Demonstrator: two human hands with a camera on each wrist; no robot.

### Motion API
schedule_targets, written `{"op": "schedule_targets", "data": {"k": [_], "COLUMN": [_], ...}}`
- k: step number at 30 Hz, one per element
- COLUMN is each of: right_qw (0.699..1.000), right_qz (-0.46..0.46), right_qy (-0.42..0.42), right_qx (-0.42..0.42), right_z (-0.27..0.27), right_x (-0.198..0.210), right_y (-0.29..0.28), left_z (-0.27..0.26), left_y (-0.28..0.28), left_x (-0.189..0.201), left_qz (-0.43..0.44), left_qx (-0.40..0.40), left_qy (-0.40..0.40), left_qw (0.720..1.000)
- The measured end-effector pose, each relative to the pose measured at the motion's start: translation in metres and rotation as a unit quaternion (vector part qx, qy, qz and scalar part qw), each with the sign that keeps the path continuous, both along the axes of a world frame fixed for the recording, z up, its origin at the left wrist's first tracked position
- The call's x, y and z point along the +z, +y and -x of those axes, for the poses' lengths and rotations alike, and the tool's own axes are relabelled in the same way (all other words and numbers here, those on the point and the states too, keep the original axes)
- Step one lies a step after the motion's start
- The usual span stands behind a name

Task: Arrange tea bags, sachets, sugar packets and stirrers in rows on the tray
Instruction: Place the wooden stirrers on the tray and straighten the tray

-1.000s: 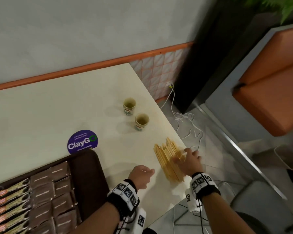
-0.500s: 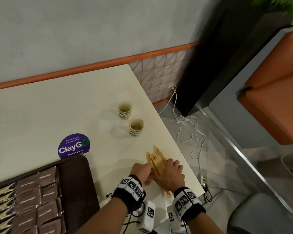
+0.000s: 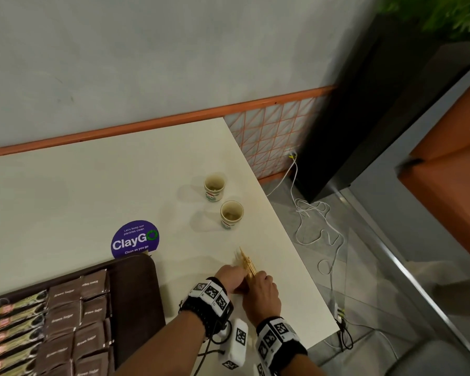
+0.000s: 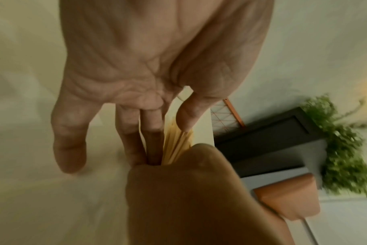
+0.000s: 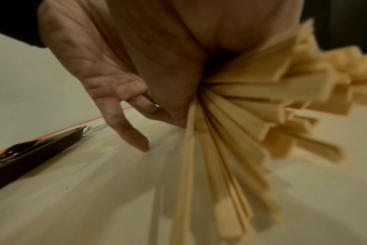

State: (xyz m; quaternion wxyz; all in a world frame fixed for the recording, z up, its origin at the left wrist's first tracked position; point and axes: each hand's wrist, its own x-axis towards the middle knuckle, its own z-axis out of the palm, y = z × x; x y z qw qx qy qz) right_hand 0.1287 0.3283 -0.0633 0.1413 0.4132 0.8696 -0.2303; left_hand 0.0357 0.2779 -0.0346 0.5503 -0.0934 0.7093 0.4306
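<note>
Both hands are gathering the stirrers into one bundle on the surface, near its right edge. The right hand is curled around the bundle from the right side. The left hand presses against it from the left; in the left wrist view its fingers lie along the sticks and the thumb touches them from the other side, so it seems to pinch the bundle, though the blur makes this not fully sure. In the right wrist view the sticks fan out in many directions, so the bundle is not yet even.

The tray stands to the left, apart from the hands. It already carries rows of brown sugar packets and sachets, and a bare dark strip is free at its right side (a likely place for the stirrers).

To do this step well, I think the ends should be tapped on the surface until they are level. The grip should be firm at the middle, because loose sticks can slip out during the carry. The two cups stand beyond the hands and should stay out of the way.
</note>
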Motion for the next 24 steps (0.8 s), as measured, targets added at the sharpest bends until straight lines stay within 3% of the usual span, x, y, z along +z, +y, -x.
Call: {"op": "schedule_targets", "data": {"k": [2, 10, 13, 14, 18, 24], "right_qw": [1.000, 0.996, 0.996, 0.995, 0.994, 0.996], "right_qz": [-0.001, -0.053, -0.045, -0.042, -0.024, 0.086], "right_qy": [0.006, -0.035, -0.031, -0.030, -0.025, -0.003], "right_qx": [0.001, 0.066, 0.077, 0.081, 0.102, 0.009], "right_z": [0.002, 0.004, 0.009, 0.010, 0.015, 0.022], "right_x": [-0.001, 0.002, 0.004, 0.004, 0.008, 0.022], "right_y": [-0.001, -0.008, -0.009, -0.009, -0.009, 0.015], "left_z": [-0.002, -0.003, -0.002, -0.001, -0.001, 0.005], "left_y": [-0.003, -0.025, -0.033, -0.035, -0.039, -0.054], "left_x": [-0.006, 0.001, 0.003, 0.003, 0.009, 0.016], "left_qz": [0.036, 0.002, -0.021, -0.027, -0.026, -0.058], "left_qx": [-0.049, -0.013, -0.004, 0.044, 0.042, 0.070], "left_qy": [0.026, 0.023, -0.015, -0.040, 0.018, -0.061], "left_qw": [0.998, 1.000, 1.000, 0.998, 0.999, 0.994]}}
